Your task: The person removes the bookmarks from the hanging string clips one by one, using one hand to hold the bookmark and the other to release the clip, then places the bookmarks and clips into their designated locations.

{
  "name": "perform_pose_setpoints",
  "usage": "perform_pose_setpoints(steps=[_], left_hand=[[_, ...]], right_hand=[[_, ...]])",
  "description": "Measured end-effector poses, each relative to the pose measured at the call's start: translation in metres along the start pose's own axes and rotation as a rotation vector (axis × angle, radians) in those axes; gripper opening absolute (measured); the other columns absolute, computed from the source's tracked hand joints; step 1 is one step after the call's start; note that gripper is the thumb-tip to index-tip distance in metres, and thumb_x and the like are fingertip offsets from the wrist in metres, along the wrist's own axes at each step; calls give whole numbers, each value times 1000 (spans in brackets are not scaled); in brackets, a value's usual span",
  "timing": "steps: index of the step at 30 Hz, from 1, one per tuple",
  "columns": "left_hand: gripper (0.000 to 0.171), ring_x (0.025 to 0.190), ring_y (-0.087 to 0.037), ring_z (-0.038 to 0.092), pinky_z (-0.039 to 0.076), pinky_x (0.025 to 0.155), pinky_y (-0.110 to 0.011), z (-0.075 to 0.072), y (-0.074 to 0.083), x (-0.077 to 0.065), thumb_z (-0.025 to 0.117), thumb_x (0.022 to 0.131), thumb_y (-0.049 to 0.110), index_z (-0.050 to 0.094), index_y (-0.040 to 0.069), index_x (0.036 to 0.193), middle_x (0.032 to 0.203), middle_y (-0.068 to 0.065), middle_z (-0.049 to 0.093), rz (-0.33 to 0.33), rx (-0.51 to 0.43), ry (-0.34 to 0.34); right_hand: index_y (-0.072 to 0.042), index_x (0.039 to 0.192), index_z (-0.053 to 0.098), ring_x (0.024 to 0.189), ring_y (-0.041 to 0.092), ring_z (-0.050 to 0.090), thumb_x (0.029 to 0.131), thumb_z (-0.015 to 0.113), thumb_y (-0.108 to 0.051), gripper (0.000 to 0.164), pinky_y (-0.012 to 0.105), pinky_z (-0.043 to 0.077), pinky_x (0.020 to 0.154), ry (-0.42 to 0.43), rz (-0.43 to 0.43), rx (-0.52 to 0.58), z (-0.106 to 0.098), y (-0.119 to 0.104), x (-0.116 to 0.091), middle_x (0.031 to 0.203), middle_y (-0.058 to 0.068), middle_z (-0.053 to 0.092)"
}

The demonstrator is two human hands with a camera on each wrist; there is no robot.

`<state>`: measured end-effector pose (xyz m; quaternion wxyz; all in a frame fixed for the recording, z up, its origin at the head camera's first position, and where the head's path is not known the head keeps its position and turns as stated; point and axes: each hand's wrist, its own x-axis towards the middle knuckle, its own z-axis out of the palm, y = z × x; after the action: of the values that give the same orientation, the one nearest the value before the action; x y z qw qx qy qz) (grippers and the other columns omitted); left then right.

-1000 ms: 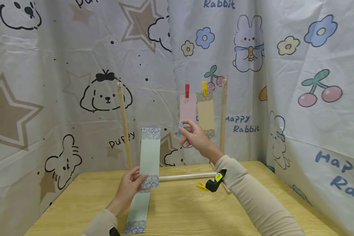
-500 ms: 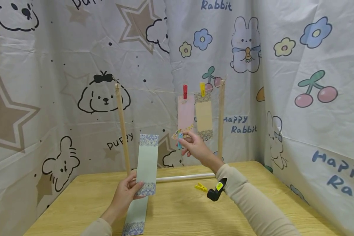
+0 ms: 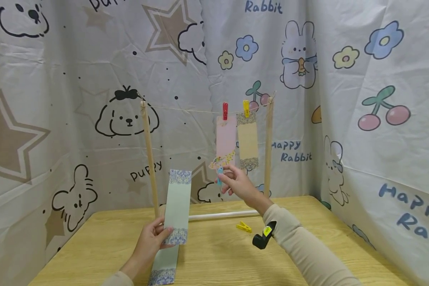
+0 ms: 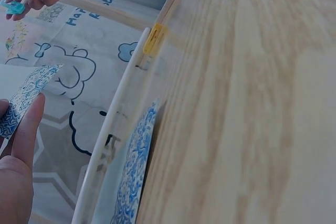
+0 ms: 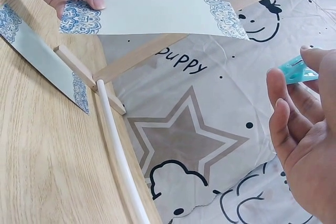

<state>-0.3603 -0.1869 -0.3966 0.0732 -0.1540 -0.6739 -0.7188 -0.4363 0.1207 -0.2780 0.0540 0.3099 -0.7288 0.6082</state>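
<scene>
My left hand [image 3: 151, 240] holds a pale green paper bookmark [image 3: 178, 202] by its lower end, thumb across the blue lace-patterned border. The bookmark stands nearly upright in the head view. Between thumb and fingers of my right hand [image 3: 241, 184] is a light blue clothespin [image 3: 219, 176], just below a pink bookmark [image 3: 226, 137]. That pink one hangs from a string [image 3: 186, 109] by a red clothespin [image 3: 225, 111]; a tan bookmark [image 3: 248, 141] hangs beside it from a yellow clothespin [image 3: 246, 108]. A second pale green bookmark [image 3: 165, 262] lies on the table, partly behind my left hand.
Two wooden posts [image 3: 149, 159] carry the string, and a white rod [image 3: 225, 215] runs low between them. A loose yellow clothespin [image 3: 244, 227] lies on the wooden table [image 3: 214, 258]. A printed curtain [image 3: 75, 79] closes off the back and sides.
Both hands have come down a little, with the green bookmark and the blue clothespin still held. The lower end of the pink bookmark, earlier covered by my right hand, now shows.
</scene>
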Motion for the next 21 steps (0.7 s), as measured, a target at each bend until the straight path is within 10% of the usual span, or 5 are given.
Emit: perform_pose_setpoints(steps=[21], left_hand=[[39,99,-26,64,64,75,-49,-7,-5,-22,58,104,-2,52,-12,141,117,-18,63,-125,67,63]], right_hand=[[-2,148,47,71,22,67,108,59,-25,48,32,53,57,64,56,-187,-20,38,-23,115,17,70]])
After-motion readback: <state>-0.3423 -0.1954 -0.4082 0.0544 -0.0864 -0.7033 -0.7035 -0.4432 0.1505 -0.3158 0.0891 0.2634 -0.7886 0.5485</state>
